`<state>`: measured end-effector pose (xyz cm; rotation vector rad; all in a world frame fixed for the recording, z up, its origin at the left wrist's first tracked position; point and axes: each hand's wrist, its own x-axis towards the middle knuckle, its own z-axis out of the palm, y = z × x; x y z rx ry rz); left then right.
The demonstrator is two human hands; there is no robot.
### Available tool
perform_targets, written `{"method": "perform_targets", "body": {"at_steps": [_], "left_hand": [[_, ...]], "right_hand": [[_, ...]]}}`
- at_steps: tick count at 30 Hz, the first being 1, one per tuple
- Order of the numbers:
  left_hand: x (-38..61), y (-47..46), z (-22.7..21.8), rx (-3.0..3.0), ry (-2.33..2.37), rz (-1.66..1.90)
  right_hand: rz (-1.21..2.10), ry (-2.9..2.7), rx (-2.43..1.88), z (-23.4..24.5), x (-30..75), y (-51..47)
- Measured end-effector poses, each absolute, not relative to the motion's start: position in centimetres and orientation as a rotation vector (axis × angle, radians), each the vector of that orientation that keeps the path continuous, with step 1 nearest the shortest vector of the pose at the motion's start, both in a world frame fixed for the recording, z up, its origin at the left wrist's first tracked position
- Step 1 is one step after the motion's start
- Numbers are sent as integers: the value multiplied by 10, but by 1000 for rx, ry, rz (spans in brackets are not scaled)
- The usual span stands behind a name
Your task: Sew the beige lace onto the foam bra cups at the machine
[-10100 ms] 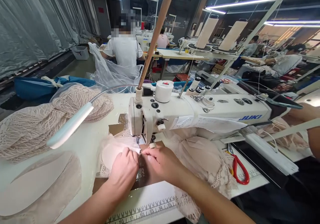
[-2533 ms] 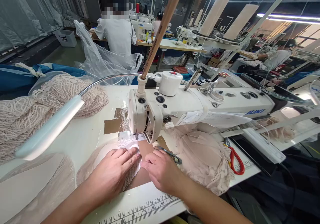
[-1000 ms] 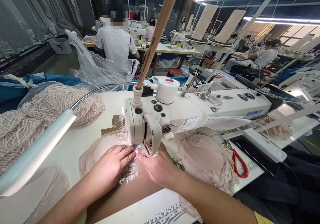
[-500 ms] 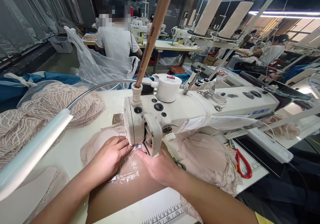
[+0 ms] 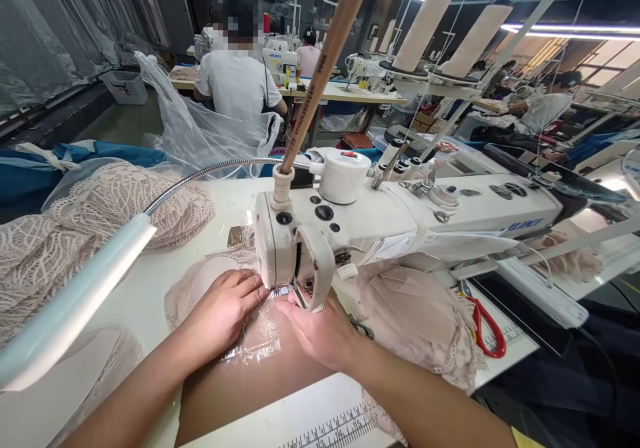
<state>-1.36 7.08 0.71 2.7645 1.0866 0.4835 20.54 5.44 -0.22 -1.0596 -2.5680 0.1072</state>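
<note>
A white sewing machine (image 5: 340, 221) stands in the middle, its head over beige lace fabric (image 5: 183, 295) with a smooth pale panel. My left hand (image 5: 233, 305) is closed, its fingertips pressing the fabric's edge just left of the presser foot (image 5: 280, 291). To the right of the foot, my right hand (image 5: 320, 331) pinches the work's edge between thumb and fingers; the machine head partly hides those fingers. Beneath both hands lies a brown sheet (image 5: 240, 401) with clear tape (image 5: 263, 345) on it. The needle point cannot be made out.
Heaped lace pieces (image 5: 125, 208) lie at left, near a lamp tube (image 5: 80, 301) on a flexible neck. More beige fabric (image 5: 415, 315) and red-handled scissors (image 5: 489, 328) are at right. A printed ruler (image 5: 335, 428) runs along the front. A person (image 5: 237, 85) sits ahead, facing away.
The whole view has shifted slightly, with the machine and lamp appearing a little farther right. Both hands keep about the same place beside the presser foot.
</note>
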Motion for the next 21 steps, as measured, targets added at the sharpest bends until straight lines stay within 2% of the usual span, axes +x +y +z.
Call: {"method": "perform_targets", "body": {"at_steps": [8, 15, 21], "left_hand": [[-15, 70, 6, 2805, 1145, 395], [-19, 56, 12, 2812, 1442, 187], [-9, 38, 16, 2621, 1426, 123]], "right_hand": [[207, -2538, -1103, -8, 206, 53], [151, -2488, -1131, -6, 209, 53], [113, -2541, -1205, -3, 212, 53]]}}
